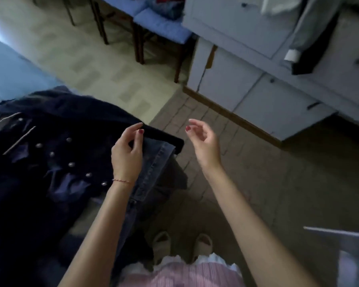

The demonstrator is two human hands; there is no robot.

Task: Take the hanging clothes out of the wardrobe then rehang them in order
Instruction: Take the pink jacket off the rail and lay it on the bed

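Two bare hands seen from above, over a heap of dark clothes at lower left. Left hand (127, 154) directly over the heap, fingers (140, 136) loosely curled and slightly apart, hovering at the folded edge of a dark garment (158, 136); actual contact too close to tell, nothing clearly pinched. Right hand (203, 140) off the heap, above bare floor (257, 172), fingers relaxed, spread, holding nothing. Denim piece (153, 170) just under the left wrist, long axis running from near the feet up toward the fingertips. Dark studded jacket (56, 154) further left. Wardrobe (257, 83) well apart at upper right, with a grey garment (311, 30) hanging at it. Left hand plainly nearer the heap; likely next move, a grasp of the folded edge.
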